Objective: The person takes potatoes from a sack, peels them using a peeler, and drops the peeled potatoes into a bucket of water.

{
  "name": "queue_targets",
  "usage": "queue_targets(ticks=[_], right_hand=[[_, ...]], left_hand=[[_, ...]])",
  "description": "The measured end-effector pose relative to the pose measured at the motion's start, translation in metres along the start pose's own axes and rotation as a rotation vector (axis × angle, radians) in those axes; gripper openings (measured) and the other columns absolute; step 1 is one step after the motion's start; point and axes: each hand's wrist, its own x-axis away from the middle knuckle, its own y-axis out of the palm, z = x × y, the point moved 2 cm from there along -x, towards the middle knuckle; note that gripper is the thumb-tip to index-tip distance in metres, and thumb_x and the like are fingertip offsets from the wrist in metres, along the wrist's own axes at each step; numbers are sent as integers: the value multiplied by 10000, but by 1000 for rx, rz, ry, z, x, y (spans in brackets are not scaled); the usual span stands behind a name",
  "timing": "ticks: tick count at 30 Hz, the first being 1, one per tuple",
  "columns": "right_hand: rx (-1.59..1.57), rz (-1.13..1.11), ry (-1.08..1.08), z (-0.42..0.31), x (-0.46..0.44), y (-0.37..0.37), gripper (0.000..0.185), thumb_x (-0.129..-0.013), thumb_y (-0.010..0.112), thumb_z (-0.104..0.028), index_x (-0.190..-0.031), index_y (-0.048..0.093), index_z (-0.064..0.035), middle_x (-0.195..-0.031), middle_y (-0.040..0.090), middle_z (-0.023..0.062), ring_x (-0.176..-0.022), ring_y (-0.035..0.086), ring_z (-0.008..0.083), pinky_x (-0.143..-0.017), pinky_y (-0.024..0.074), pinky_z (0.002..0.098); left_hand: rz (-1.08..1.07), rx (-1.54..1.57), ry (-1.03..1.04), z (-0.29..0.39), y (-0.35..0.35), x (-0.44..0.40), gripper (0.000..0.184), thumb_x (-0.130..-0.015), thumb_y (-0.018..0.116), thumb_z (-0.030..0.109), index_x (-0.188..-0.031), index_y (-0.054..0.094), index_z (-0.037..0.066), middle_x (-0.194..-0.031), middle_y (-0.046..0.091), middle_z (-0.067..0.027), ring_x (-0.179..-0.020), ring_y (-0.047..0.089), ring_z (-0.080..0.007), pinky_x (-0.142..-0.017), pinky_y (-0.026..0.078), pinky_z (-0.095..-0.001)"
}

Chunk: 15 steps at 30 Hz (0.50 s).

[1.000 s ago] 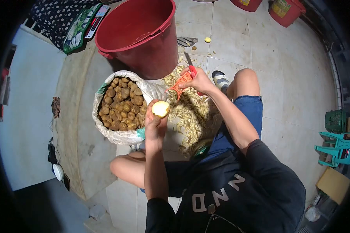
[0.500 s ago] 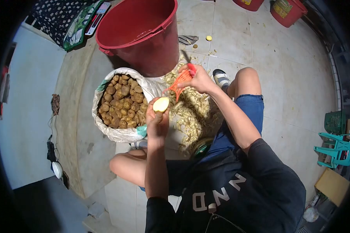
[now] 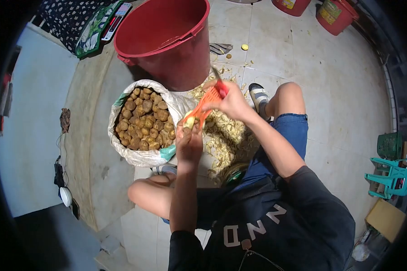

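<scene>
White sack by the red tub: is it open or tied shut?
Open. The white sack beside the left hand has its mouth spread wide, showing the brown potatoes inside.

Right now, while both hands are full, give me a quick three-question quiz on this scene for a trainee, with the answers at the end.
1. Multiple choice: which hand holds the peeler?
A, the left
B, the right
C, neither

2. True or false: the white sack is tied shut.

3. Fill in the blank: peelings lie scattered on the tiled ____.

Key:
1. B, the right hand; the left hand holds a pale potato.
2. False; its mouth is open, showing brown potatoes.
3. Floor.
</scene>
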Motion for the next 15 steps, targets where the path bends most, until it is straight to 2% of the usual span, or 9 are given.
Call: queue_targets(ticks=[2, 4, 6, 7, 10, 11, 12, 14, 15], right_hand=[[-19, 151, 227, 26, -8, -19, 414, -693, 845, -50, -1025, 603, 6, -877, 673, 41, -803, 621, 96, -737, 502, 252], [-38, 150, 199, 37, -14, -27, 404, -699, 841, -47, -1023, 604, -1, -874, 661, 28, -811, 609, 89, -737, 496, 252], [-107, 99, 185, 42, -7, -18, 390, -709, 831, -33, -1023, 602, 1, -867, 648, 17, -815, 602, 85, -744, 499, 253], [-158, 54, 146, 43, -8, -11, 383, -716, 822, -16, -1023, 595, 9, -870, 643, 12, -812, 602, 86, -744, 500, 251], [-219, -7, 177, 39, -3, 7, 384, -713, 829, -33, -1022, 603, 2, -869, 641, 7, -813, 595, 85, -749, 496, 256], [-222, -28, 156, 35, 2, 13, 406, -730, 819, -29, -1070, 599, 1, -849, 627, -3, -771, 573, 66, -722, 500, 246], [-221, -28, 157, 19, 6, 18, 406, -730, 819, -29, -1070, 599, 1, -849, 627, -3, -771, 573, 66, -722, 500, 246], [208, -39, -63, -13, 13, 25, 396, -732, 811, -15, -1064, 596, 4, -847, 633, 4, -780, 583, 72, -725, 502, 245], [130, -17, 29, -4, 11, 23, 412, -724, 828, -49, -1070, 609, -2, -840, 643, 6, -783, 589, 82, -721, 493, 249]], left_hand=[[170, -66, 89, 3, 4, 0, 581, -885, 653, 251, -1337, 420, -29, -1304, 496, -124, -1153, 491, -236, -1058, 356, -361], [80, -27, 109, 14, 8, -6, 556, -914, 602, 264, -1343, 413, -36, -1301, 495, -133, -1142, 493, -247, -1036, 373, -365], [229, 263, 21, 20, 0, -9, 384, -935, 552, 195, -1239, 481, -28, -1250, 522, -181, -1087, 512, -246, -1019, 384, -342], [420, 293, 17, 16, -13, -10, 313, -968, 480, 200, -1177, 515, -30, -1126, 554, -161, -990, 526, -225, -903, 438, -321], [362, 42, 112, 11, -29, -11, 315, -1003, 412, 237, -1125, 526, -30, -981, 552, -119, -843, 527, -193, -743, 455, -302], [565, -129, 94, 7, -30, -6, 333, -1046, 307, 242, -1171, 469, -20, -908, 525, -87, -694, 496, -165, -584, 420, -281], [565, -127, 94, 8, -24, -7, 333, -1046, 307, 242, -1171, 469, -20, -908, 525, -87, -694, 496, -165, -584, 420, -281], [488, -261, 116, 9, -17, -6, 259, -1031, 347, 181, -1220, 443, 32, -870, 526, -71, -611, 459, -127, -475, 357, -229], [489, -261, 116, 8, -14, -7, 259, -1031, 347, 181, -1220, 443, 32, -870, 526, -71, -611, 459, -127, -475, 357, -229]])
